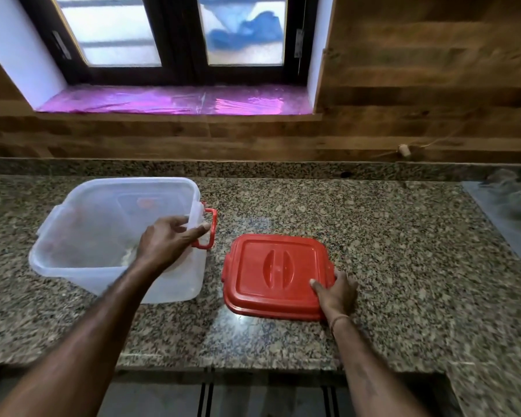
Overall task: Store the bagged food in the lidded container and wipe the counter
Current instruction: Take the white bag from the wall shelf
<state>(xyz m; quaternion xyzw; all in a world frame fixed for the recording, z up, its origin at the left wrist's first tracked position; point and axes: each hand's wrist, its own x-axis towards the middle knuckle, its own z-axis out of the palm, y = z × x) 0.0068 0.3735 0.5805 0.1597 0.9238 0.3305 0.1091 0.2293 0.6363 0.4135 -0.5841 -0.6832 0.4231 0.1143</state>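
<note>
A clear plastic container [82, 236] with red side clasps stands open on the left of the granite counter [388, 251]. Something pale shows faintly through its wall near the bottom. My left hand [169, 240] grips the container's right rim, just above the red clasp [208, 233]. The red lid [275, 275] lies flat on the counter to the right of the container, handle side up. My right hand [337, 293] holds the lid's near right corner, thumb on top.
A clear plastic bag [509, 212] lies at the far right of the counter. A wood-panelled wall and a window with a pink-lined sill [175, 100] rise behind. The counter's front edge runs just below my forearms.
</note>
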